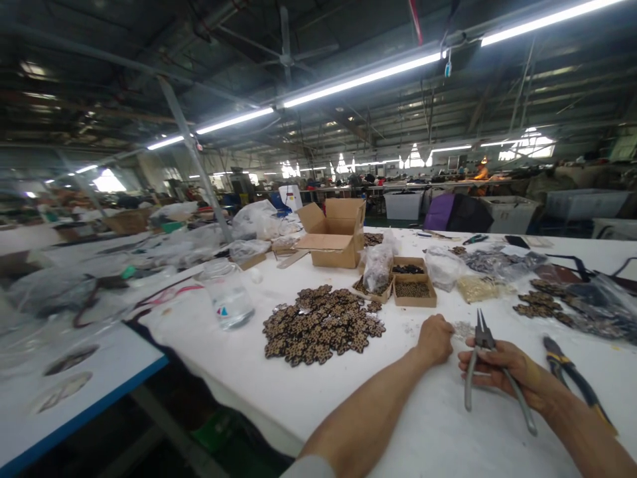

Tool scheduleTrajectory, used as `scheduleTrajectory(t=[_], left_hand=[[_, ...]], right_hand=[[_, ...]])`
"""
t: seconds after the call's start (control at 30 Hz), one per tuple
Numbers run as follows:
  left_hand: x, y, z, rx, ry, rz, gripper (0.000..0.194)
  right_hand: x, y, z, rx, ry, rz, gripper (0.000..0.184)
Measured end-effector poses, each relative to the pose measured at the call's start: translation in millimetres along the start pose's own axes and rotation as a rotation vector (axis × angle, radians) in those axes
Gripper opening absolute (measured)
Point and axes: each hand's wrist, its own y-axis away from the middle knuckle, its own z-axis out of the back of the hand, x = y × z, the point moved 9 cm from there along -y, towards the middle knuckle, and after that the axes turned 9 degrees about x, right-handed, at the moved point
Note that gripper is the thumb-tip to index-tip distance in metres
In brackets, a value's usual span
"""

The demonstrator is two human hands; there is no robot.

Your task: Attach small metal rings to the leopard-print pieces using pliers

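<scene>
My right hand (pixel 522 373) holds a pair of needle-nose pliers (pixel 484 340) with the jaws pointing up and away and the grey handles spread apart. Just left of it, my left hand (pixel 434 340) rests on the white table with its fingers curled together; whatever they pinch, if anything, is hidden. Between the hands, slightly beyond, lies a scatter of tiny clear pieces (pixel 462 329). A heap of brown and black flower-shaped pieces (pixel 323 325) spreads over the table to the left of my left forearm. Pliers with black and yellow handles (pixel 572 375) lie to the right.
Small cardboard boxes (pixel 415 292) of little parts stand beyond my hands, near an open carton (pixel 332 242). A clear plastic jar (pixel 229 297) is at the left. Plastic bags (pixel 502 260) and more flower-shaped pieces (pixel 540 302) lie on the right of the white table (pixel 239 358).
</scene>
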Motion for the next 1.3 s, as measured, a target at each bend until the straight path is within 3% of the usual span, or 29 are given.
scheduleTrajectory(t=[0.13, 0.27, 0.37, 0.5, 0.67, 0.87, 1.0, 1.17, 1.3], left_hand=[[2, 4, -0.7, -0.058, -0.009, -0.044, 0.022], [6, 10, 9.7, -0.215, 0.140, -0.057, 0.021], [19, 12, 26.0, -0.363, 0.477, -0.026, 0.017], [59, 10, 30.0, -0.479, 1.109, 0.195, 0.019], [72, 7, 32.2, -0.494, 1.520, 0.174, 0.037], [57, 4, 35.2, -0.408, 1.613, 0.138, 0.046], [42, 0, 38.3, -0.331, 1.578, 0.111, 0.040], [33, 12, 46.8, -0.364, 1.457, 0.210, 0.019], [19, 26, 64.9, -0.385, 1.303, 0.222, 0.024]], right_hand=[[-9, -5, -3, -0.002, 0.012, -0.029, 0.041], [-11, -6, -13, 0.008, 0.009, -0.023, 0.042], [-9, -6, -21, 0.012, 0.040, -0.013, 0.042], [-10, -10, -26, -0.001, 0.114, -0.014, 0.043], [-14, -17, -41, 0.053, 0.153, -0.013, 0.042], [-18, -16, -60, 0.157, 0.081, -0.044, 0.053], [-20, -17, -63, 0.214, 0.051, -0.066, 0.057], [-22, -17, -63, 0.220, 0.048, -0.072, 0.056], [-24, -18, -65, 0.226, 0.047, -0.081, 0.056]])
